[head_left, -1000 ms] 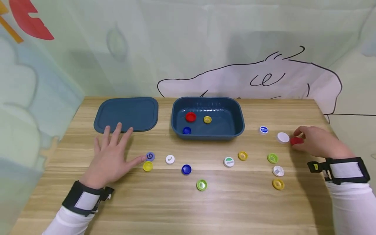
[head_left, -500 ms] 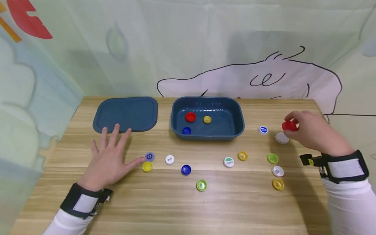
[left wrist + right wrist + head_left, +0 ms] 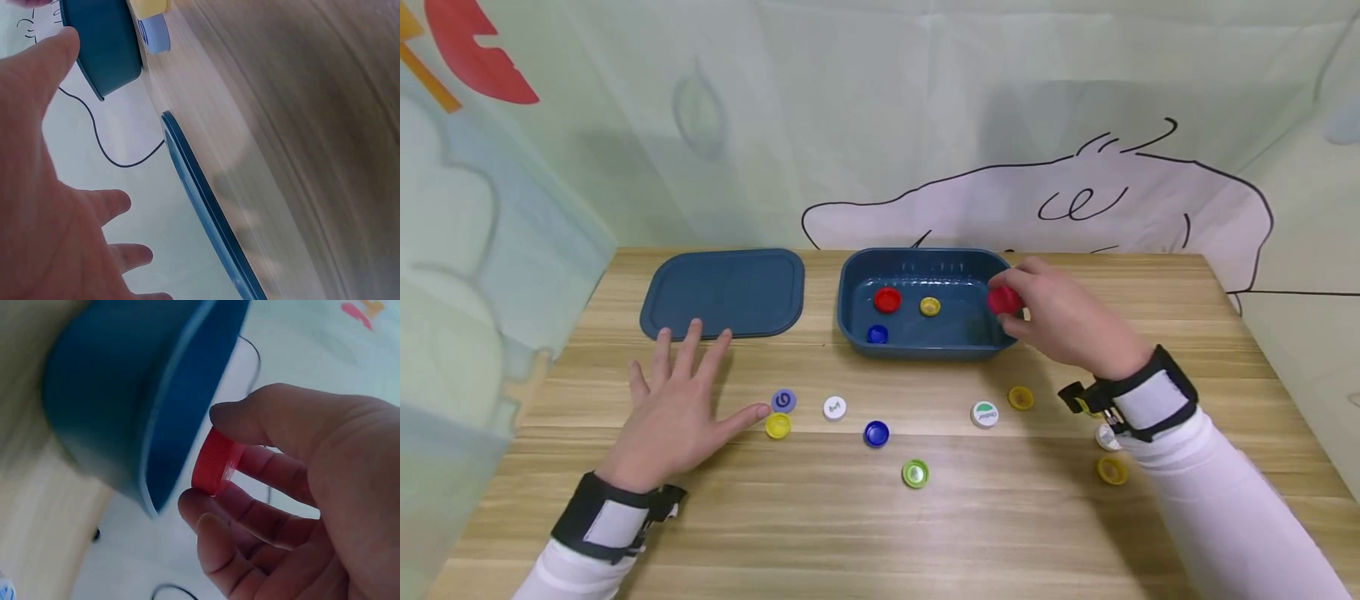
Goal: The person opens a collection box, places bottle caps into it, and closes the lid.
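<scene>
Between thumb and fingers my right hand (image 3: pixel 1067 321) pinches a red bottle cap (image 3: pixel 215 461), over the right end of the blue box (image 3: pixel 925 351). In the right wrist view the cap is just outside the box's rim line, its ribbed side showing. Inside the box lie a red cap (image 3: pixel 887 300), a small yellow cap (image 3: pixel 930 307) and a blue cap (image 3: pixel 877 334). My left hand (image 3: pixel 670 425) is spread with straight fingers, holding nothing, its fingertips near the blue lid (image 3: pixel 722 293). By its thumb are a purple cap (image 3: pixel 783 401) and a yellow cap (image 3: pixel 778 426).
Scattered over the wooden table (image 3: pixel 820 533) are a white cap (image 3: pixel 834 407), a dark blue cap (image 3: pixel 876 433), a green cap (image 3: pixel 915 473), a white-and-green cap (image 3: pixel 985 414) and yellow caps (image 3: pixel 1021 398). My right forearm hides several others. A printed cloth (image 3: pixel 880 125) hangs behind.
My right hand has lifted the red cap from the table's right side and carried it left to above the box. The left hand has barely moved.
</scene>
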`<state>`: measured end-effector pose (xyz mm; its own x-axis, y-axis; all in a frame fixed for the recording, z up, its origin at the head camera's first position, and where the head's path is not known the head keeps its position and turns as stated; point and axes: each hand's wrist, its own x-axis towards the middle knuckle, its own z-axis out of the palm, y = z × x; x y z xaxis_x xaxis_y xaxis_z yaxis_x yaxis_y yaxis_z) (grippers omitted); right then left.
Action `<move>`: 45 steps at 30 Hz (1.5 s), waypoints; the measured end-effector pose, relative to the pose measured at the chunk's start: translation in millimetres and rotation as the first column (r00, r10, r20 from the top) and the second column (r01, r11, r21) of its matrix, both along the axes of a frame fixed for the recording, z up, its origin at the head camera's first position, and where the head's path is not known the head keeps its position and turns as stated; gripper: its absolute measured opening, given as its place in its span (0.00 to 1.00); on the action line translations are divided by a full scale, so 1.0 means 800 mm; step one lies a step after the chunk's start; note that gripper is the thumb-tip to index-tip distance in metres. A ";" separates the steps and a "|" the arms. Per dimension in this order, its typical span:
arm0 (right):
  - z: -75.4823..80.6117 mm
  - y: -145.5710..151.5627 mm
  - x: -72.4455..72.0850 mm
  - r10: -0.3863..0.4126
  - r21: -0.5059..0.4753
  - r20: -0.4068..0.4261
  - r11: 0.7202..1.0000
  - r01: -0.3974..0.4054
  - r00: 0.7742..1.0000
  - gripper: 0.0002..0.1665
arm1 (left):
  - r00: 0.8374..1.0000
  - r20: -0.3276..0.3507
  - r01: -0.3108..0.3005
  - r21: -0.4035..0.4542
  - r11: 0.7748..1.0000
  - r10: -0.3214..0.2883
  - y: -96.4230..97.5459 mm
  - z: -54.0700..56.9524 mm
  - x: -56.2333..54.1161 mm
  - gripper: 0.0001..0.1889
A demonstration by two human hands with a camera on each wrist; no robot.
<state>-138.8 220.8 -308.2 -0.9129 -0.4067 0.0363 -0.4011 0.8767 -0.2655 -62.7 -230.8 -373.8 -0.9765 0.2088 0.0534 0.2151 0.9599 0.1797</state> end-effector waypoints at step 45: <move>-0.058 0.173 0.001 -0.281 0.188 0.309 0.955 0.231 0.908 0.31 | 1.000 -0.028 -0.011 -0.005 1.000 0.011 -0.010 0.003 0.009 0.57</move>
<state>-137.7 358.9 -354.5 -0.9360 -0.1351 -0.3250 -0.0690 0.9759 -0.2069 -55.5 -238.8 -371.1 -0.9769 0.1980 0.0800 0.2091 0.9631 0.1693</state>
